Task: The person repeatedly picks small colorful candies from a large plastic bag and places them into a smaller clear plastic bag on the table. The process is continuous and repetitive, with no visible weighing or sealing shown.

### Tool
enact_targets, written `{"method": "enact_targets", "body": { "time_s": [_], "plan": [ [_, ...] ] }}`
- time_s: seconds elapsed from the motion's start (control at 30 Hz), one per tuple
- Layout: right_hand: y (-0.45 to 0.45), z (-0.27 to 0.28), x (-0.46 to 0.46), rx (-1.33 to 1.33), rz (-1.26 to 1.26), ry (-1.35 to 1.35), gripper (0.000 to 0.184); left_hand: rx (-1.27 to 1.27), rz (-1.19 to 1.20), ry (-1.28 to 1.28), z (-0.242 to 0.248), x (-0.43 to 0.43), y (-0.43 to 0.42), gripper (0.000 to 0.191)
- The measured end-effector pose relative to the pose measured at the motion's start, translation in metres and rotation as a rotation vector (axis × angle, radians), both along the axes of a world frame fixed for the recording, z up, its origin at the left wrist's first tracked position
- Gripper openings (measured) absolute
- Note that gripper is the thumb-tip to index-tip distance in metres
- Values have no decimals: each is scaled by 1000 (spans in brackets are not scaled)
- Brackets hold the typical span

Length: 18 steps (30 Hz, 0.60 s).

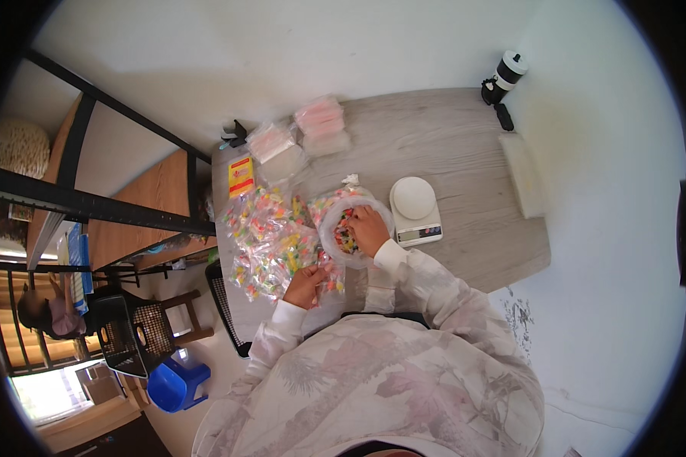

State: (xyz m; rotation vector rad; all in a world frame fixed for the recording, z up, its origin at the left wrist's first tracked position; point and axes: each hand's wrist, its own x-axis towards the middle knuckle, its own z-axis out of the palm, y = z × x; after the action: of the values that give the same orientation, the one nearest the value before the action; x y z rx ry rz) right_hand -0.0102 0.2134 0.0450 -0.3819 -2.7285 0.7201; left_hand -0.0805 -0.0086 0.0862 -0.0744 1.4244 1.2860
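Observation:
My right hand (368,229) reaches into a round tub lined with clear plastic (331,251), its fingers among colourful wrapped candies (346,235); whether they grip one is hidden. My left hand (306,285) holds the edge of a small clear bag of candies (334,277) just left of the tub. Many filled candy bags (274,245) lie in a heap at the left, and a larger tied bag of candies (334,200) rests behind the tub. To the right of the tub stands a white digital kitchen scale (416,208) with nothing on its round platform.
Stacks of plastic bags (323,125) and a yellow-red packet (240,176) lie at the back left. A black-and-white bottle (509,71) stands at the far right corner. Left of the table are a metal-framed shelf (143,205), black crates (137,337), a blue stool (177,383) and another person (57,311).

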Motion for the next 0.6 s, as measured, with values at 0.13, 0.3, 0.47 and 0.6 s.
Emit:
{"method": "enact_targets", "body": {
  "time_s": [0.13,0.3,0.47,0.6],
  "plan": [
    [-7,0,-12,186,-53,-127,20,91,61,-22,16,4,3,27],
    [-6,-4,-12,159,-42,-98,18,105,53,16,20,5,2,27],
    [3,25,8,-121,-3,-72,8,114,53,86,17,8,2,23],
    [5,51,30,-494,116,10,7,129,31,144,19,10,1,21]
  ]
}}
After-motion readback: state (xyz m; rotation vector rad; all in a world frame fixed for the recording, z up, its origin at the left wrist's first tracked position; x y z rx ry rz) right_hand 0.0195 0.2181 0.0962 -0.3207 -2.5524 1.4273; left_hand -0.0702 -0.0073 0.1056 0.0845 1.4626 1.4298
